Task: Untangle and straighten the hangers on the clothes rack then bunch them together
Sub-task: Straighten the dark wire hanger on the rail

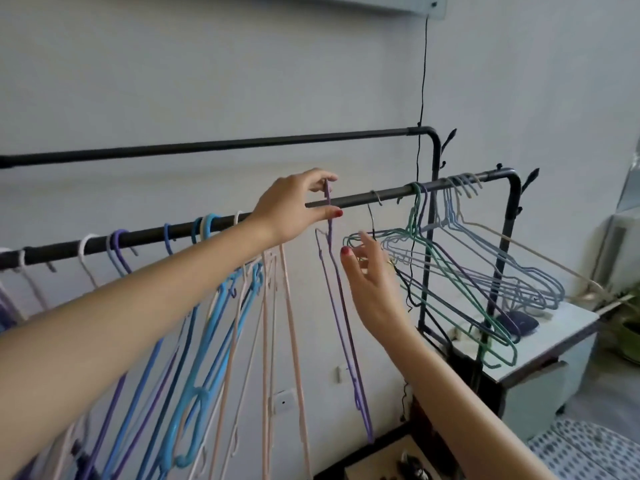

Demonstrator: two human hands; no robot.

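Note:
A black clothes rack has a near rail (363, 199) and a higher far rail (242, 145). My left hand (294, 206) pinches the hook of a purple hanger (341, 306) at the near rail; the hanger hangs straight down. My right hand (370, 282) is open just right of it, fingers spread near a green hanger (460, 289). Tangled green, blue and beige hangers (512, 271) splay out at the rail's right end. Blue, pink, white and purple hangers (214, 323) hang along the left part, partly hidden by my left arm.
A white cabinet (554, 337) stands under the rack's right end with a dark object on top. A black cable (423, 81) runs down the wall behind the rack. A dotted cloth (588, 448) lies at the lower right. Plant leaves show at the far right.

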